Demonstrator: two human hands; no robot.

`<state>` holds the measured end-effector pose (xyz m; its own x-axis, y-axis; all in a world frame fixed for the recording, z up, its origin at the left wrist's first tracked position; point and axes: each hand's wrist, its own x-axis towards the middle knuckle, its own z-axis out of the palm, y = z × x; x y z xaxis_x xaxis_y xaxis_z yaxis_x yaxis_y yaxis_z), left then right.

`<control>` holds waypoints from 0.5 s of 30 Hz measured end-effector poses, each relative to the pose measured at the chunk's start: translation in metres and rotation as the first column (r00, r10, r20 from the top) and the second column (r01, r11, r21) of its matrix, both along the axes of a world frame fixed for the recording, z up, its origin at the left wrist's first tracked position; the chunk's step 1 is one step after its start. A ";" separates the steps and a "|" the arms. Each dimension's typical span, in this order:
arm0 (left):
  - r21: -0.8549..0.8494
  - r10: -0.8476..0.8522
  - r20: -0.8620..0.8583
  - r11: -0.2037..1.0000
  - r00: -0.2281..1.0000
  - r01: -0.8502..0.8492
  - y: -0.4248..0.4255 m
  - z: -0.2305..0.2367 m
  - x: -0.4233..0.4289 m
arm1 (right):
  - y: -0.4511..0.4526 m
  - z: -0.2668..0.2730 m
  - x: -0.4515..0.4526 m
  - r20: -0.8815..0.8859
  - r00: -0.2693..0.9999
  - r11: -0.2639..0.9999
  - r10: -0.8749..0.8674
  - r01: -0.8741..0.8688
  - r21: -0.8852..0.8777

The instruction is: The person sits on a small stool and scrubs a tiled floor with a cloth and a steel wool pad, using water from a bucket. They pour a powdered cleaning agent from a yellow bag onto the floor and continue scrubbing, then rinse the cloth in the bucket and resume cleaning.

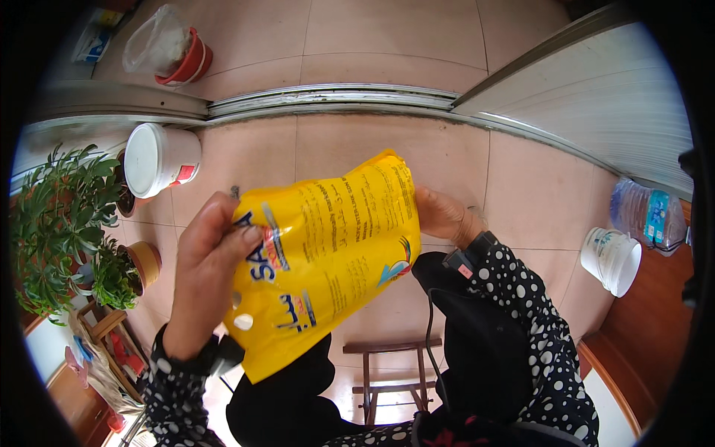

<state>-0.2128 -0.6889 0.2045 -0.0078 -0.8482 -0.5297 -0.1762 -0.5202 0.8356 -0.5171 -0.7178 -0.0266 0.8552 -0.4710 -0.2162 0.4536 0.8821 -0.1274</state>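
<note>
A yellow plastic pouch (329, 251) with printed writing and a punched hole near one corner is held up over my lap, its length tilted up towards the right. My left hand (209, 268) is closed on its left edge, the thumb lying over the front. My right hand (444, 215) is at the pouch's right end, palm against it; some of its fingers are hidden behind the pouch, so its grip cannot be told. A dark band with a small box sits on the right wrist, and a black cable hangs below it.
Left stand a lidded white bucket (162, 159) and potted plants (142, 265). A red bucket (187, 64) holding a plastic bag lies beyond the metal door track (335, 99). Right are a white bucket (609, 260) and a large plastic bottle (651, 215). Between my legs shows a wooden stool frame (391, 347).
</note>
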 end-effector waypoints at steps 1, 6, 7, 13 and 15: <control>0.011 0.022 -0.030 1.000 0.999 -0.022 -0.005 -0.013 -0.003 | 0.004 -0.006 -0.004 -0.044 0.999 0.999 -0.019 0.020 0.026; 0.179 0.121 -0.142 0.979 0.982 -0.095 -0.016 -0.095 -0.006 | 0.016 -0.023 -0.025 -0.238 0.967 0.970 -0.089 0.139 0.200; 0.226 0.089 -0.086 0.972 0.992 -0.067 -0.019 -0.113 -0.002 | 0.018 -0.023 -0.029 -0.264 0.961 0.961 -0.082 0.147 0.235; 0.353 -0.085 -0.197 0.923 0.977 0.152 -0.009 -0.198 0.006 | 0.032 -0.020 -0.058 -0.508 0.859 0.934 -0.060 0.227 0.275; 0.458 -0.096 -0.198 0.871 0.975 0.179 0.000 -0.216 0.000 | 0.033 -0.019 -0.061 -0.569 0.820 0.919 -0.061 0.269 0.289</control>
